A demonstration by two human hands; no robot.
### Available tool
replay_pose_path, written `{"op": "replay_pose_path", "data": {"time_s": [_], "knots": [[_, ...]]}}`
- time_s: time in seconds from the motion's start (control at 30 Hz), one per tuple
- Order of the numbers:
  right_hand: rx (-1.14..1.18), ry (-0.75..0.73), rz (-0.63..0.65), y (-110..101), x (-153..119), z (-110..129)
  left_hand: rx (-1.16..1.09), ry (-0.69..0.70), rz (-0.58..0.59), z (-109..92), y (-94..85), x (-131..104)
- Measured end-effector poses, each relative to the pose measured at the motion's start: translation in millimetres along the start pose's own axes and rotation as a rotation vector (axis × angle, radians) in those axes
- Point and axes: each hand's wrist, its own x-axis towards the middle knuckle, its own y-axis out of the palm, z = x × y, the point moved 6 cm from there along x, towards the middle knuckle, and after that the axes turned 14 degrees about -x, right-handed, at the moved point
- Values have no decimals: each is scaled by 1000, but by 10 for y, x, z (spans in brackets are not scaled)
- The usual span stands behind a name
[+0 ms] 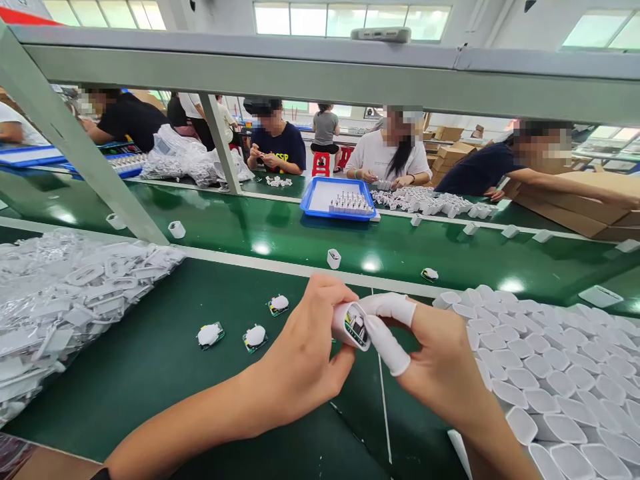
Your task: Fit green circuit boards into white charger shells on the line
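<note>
My left hand [310, 353] is closed around a white plastic housing [344, 323], whose open end faces right. Inside that end a green circuit board [356, 328] with small parts shows. My right hand [430, 353] wears white covers on thumb and forefinger; their tips pinch at the rim of the housing's opening, touching the housing or the board. On the green mat left of my hands lie three boards topped with white pieces: one [279, 305] at the back, one [255, 337] in front of it, one [210, 335] farther left.
Loose white parts [90, 287] are heaped at the left. Rows of white housings [560, 373] fill the right. Behind, a green conveyor [280, 233] carries spaced pieces; a metal frame [320, 67] crosses above. People work across it, near a blue tray [313, 210].
</note>
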Motion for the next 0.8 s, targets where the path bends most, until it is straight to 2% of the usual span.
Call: {"op": "replay_pose_path", "data": {"time_s": [0.23, 0.4, 0.53, 0.63, 0.7, 0.8], "knots": [[-186, -136, -114, -54, -36, 105, 78, -4, 102, -43, 59, -85], [-245, -179, -59, 26, -61, 43, 64, -110, 263, -37, 76, -104], [-164, -240, 15, 50, -39, 1, 24, -195, 357, 10, 50, -103], [-73, -197, -36, -84, 5, -27, -22, -210, 299, 25, -22, -63], [-83, -162, -63, -159, 20, -33, -53, -174, 194, 3, -97, -16], [-208, -193, -58, -158, 15, 4, -93, -78, 32, -54, -199, 41]]}}
